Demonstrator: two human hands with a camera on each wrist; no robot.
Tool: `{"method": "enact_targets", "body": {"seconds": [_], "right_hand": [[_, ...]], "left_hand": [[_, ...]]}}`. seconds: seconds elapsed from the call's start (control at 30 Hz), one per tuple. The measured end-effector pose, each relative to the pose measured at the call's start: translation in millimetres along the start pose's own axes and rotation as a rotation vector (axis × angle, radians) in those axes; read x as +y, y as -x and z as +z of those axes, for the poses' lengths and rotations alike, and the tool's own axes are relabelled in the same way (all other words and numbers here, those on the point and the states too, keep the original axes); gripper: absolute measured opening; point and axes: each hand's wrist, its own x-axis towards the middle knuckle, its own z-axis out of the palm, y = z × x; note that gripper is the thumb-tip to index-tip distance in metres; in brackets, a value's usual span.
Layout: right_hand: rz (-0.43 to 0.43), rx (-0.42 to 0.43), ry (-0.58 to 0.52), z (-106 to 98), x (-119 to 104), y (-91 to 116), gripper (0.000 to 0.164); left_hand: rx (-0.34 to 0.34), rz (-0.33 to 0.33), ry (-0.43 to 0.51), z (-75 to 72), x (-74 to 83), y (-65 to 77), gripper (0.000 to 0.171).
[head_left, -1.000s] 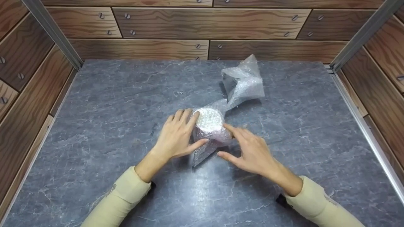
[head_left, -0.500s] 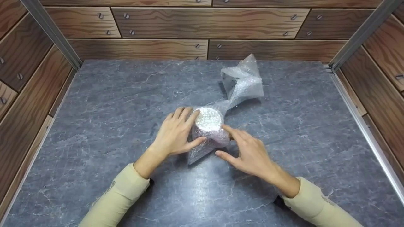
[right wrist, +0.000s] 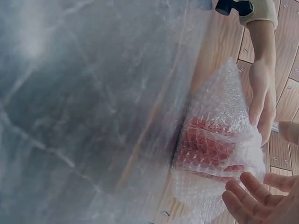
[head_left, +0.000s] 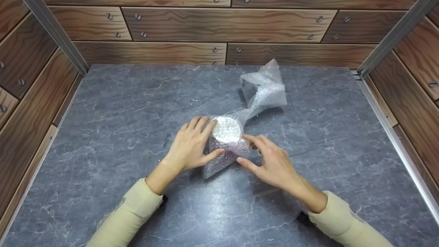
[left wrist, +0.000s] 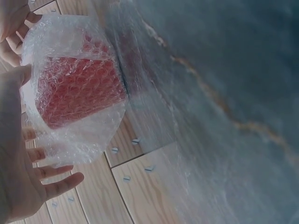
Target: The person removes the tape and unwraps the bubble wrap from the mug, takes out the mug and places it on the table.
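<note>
A squat red object (left wrist: 81, 88) stands in bubble wrap (right wrist: 229, 88) on the table, its round, whitish top (head_left: 227, 129) facing up. The wrap's layers blur its exact kind. My left hand (head_left: 190, 145) lies along the object's left side, fingers loosely extended at the top edge and thumb reaching across the front. From the right, my right hand (head_left: 274, 163) meets the wrap with its index fingertip at the side, its thumb tip at the front lower edge. In the right wrist view its fingers (right wrist: 254, 189) are spread and slightly bent at the wrap.
A crumpled end of the bubble wrap (head_left: 265, 89) trails off behind the object toward the back right of the grey marbled table (head_left: 137, 99). Wood-patterned panels (head_left: 226, 25) and metal posts (head_left: 61, 41) border the table.
The object and its wrap have shifted slightly left. My right thumb has come in to the wrap's front edge and its fingers have bent more. My left hand has barely moved.
</note>
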Motion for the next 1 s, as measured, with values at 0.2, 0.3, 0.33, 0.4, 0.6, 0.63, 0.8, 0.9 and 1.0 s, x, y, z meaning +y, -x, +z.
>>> {"method": "enact_targets", "body": {"seconds": [0.2,0.3,0.33,0.4,0.6,0.63,0.8,0.9,1.0], "right_hand": [[0.034,0.035,-0.059,-7.0,0.0,-6.0,0.06],[0.054,0.068,-0.087,-10.5,-0.8,-8.8,0.053],[0.06,0.08,-0.092,-11.6,-1.2,-9.6,0.05],[0.063,0.106,-0.098,-13.5,-2.3,-10.8,0.046],[0.06,0.145,-0.11,-18.2,-7.6,-14.5,0.036],[0.061,0.144,-0.119,-18.9,-8.5,-15.3,0.034],[0.103,0.092,-0.244,-22.0,-12.9,-20.4,0.025],[0.155,0.035,-0.348,-23.1,-13.5,-22.9,0.022],[0.2,-0.017,-0.421,-23.1,-12.3,-25.6,0.021]], "left_hand": [[0.003,0.001,-0.006,-0.4,0.1,-0.8,0.087],[0.002,0.001,-0.009,-0.8,0.3,-0.9,0.087],[-0.001,-0.001,-0.008,-0.9,0.4,-0.9,0.087],[-0.004,-0.003,-0.006,-0.6,0.6,-0.9,0.087],[-0.01,-0.008,-0.005,-0.9,1.6,-0.5,0.086],[-0.011,-0.008,-0.005,-1.1,1.8,-0.4,0.086],[-0.01,-0.008,-0.01,-1.4,2.0,-0.2,0.087],[-0.006,-0.006,-0.012,-1.0,2.0,-0.2,0.087],[0.003,-0.004,-0.015,-0.9,2.1,0.0,0.086]]}}
